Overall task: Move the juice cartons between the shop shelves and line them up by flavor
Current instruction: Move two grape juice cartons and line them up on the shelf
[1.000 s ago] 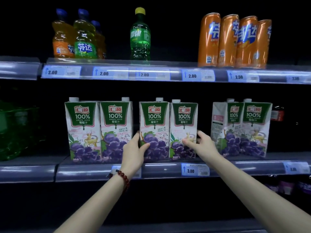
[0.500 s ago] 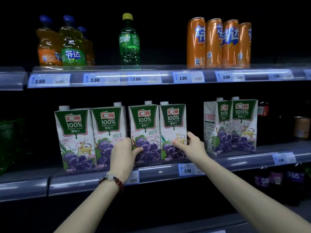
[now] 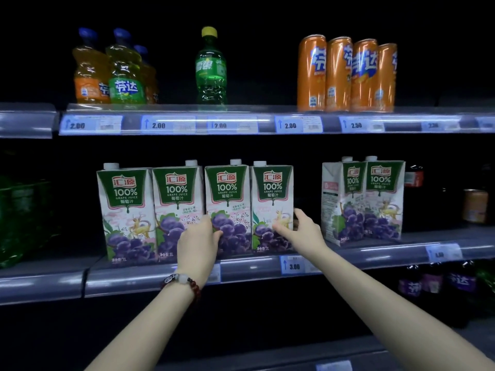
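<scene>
Four grape juice cartons stand side by side on the middle shelf (image 3: 251, 266): the first (image 3: 126, 210), second (image 3: 176, 196), third (image 3: 227, 191) and fourth (image 3: 272, 191). My left hand (image 3: 198, 246) grips the third carton's lower left edge, thumb on its front. My right hand (image 3: 301, 231) holds the fourth carton's lower right side. Both hands squeeze this pair between them. Two more grape cartons (image 3: 364, 202) stand apart to the right, across a gap.
The upper shelf carries soda bottles (image 3: 115, 70), a green bottle (image 3: 211, 68) and several orange cans (image 3: 348, 73). Green bottles (image 3: 21, 220) sit at the far left, a can (image 3: 475, 206) at the far right, and dark bottles (image 3: 434, 285) on the shelf below.
The two held cartons have slid left and now stand against the second carton; the gap there has closed. Both hands moved with them, and the gap to the right pair has widened.
</scene>
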Demonstrator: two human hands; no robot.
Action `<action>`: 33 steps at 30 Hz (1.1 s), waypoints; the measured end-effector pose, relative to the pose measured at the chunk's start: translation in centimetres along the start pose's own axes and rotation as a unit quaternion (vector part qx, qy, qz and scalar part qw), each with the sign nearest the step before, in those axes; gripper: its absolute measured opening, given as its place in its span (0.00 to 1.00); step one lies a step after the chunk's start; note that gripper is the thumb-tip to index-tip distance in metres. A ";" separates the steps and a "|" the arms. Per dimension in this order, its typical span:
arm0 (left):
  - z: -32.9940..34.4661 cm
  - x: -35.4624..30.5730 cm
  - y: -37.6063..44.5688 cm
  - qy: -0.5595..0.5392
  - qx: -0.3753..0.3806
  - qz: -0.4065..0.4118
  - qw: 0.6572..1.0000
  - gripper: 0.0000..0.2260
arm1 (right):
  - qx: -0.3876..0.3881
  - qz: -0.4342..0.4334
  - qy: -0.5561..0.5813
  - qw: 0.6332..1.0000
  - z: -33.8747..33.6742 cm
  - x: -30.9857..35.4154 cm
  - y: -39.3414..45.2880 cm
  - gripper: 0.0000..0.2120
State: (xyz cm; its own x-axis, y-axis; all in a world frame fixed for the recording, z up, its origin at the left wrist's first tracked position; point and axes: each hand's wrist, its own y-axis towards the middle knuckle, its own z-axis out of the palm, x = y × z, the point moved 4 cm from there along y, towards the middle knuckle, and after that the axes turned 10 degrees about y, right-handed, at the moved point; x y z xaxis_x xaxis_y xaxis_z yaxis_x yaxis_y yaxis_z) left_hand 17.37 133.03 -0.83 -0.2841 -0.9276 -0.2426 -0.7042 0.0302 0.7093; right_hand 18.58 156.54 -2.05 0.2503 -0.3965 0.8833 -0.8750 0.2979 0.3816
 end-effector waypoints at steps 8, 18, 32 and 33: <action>1.4 -8.2 -1.2 -0.176 0.073 0.057 0.980 0.05 | -0.028 0.049 -0.015 0.998 -6.1 -0.9 -0.5 0.22; 6.2 -19.8 0.3 -0.304 0.193 0.052 0.931 0.16 | -0.166 0.059 -0.041 0.984 -18.6 -3.7 -1.8 0.13; 10.3 -24.6 2.0 -0.247 0.192 -0.027 0.950 0.27 | -0.200 0.086 -0.097 0.971 -24.8 -8.7 2.8 0.36; 10.3 -24.6 2.1 -0.239 0.188 -0.019 0.952 0.26 | -0.195 0.084 -0.099 0.972 -24.7 -9.0 3.0 0.36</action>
State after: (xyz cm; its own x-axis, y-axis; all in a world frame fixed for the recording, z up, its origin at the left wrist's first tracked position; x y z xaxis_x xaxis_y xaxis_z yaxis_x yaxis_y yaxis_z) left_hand 16.19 159.72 -0.23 -0.4539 -0.6573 -0.6016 -0.8778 0.2139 0.4287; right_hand 23.93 182.45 -2.08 -0.0019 -0.4621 0.8868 -0.6635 0.6641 0.3446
